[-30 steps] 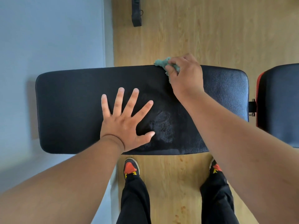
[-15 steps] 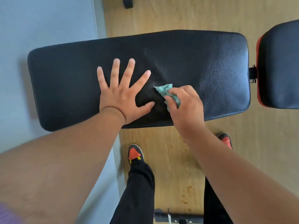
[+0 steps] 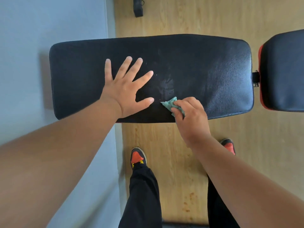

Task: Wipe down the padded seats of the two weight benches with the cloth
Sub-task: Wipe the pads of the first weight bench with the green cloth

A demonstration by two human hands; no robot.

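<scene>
A black padded bench seat (image 3: pixel 205 66) bears a flat left hand (image 3: pixel 126 91), a teal cloth (image 3: pixel 171 104), and seemingly damp streaks.

We find the black worktop (image 3: pixel 205 63) bare along its far strip and right end, while our spread left hand (image 3: pixel 126 91) blocks its middle-left and our right hand (image 3: pixel 190 117), bunching the cloth (image 3: pixel 171 104), blocks the near edge.
</scene>
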